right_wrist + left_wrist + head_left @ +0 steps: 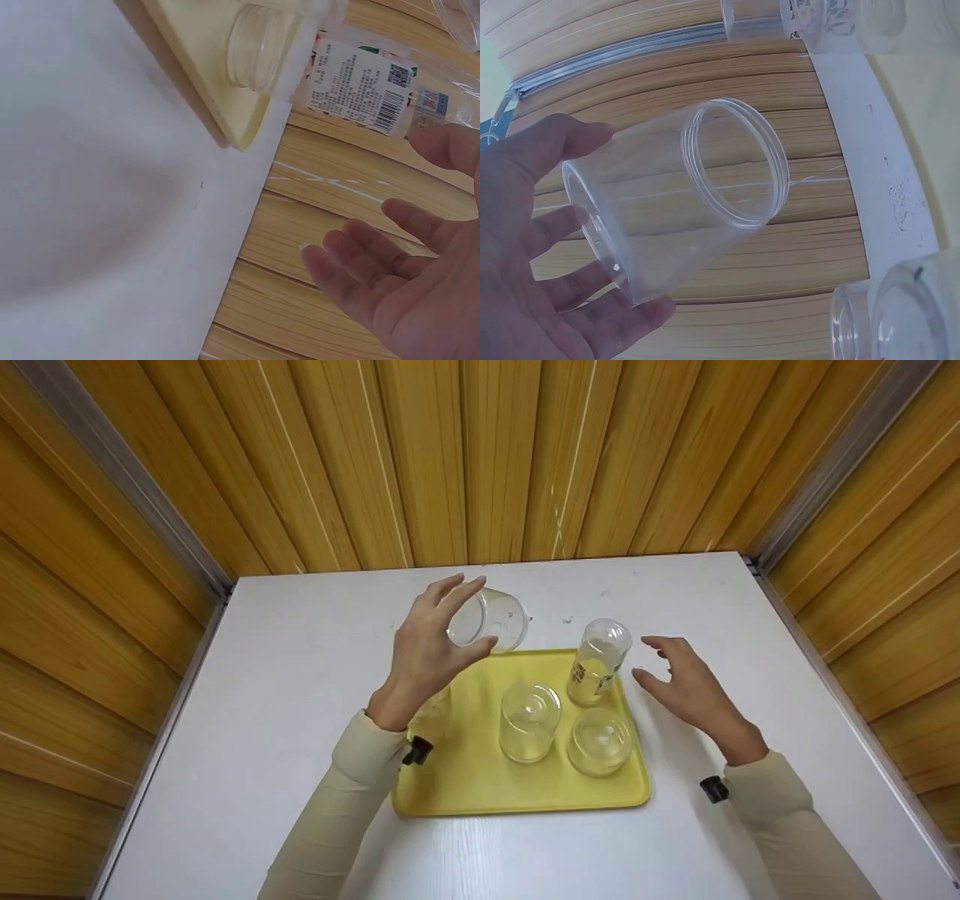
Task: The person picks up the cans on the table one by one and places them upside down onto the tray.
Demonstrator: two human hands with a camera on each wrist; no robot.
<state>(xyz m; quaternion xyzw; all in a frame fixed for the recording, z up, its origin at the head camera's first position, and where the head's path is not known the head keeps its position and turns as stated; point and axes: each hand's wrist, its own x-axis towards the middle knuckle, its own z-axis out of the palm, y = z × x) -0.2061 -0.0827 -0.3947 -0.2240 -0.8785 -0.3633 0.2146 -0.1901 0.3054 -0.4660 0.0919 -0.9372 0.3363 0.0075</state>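
My left hand (426, 654) holds a clear plastic jar (504, 619) near its base, thumb on one side and fingers on the other. The jar is tilted above the far edge of the tray, its threaded mouth (776, 176) facing away from the palm. My right hand (688, 690) is held beside a tall clear jar (598, 664), fingers loosely bent with nothing between them. That tall jar bears a printed label (360, 82) and stands at the tray's right far corner. A visible gap separates it from the right fingertips in the head view.
A yellow tray (480, 799) lies on the white table (285, 675). On it are a medium clear jar (529, 727), a short wide clear jar (600, 746) and another clear jar (433, 718) partly hidden under the left wrist. Wood-look panels (495, 465) enclose the table's back and sides.
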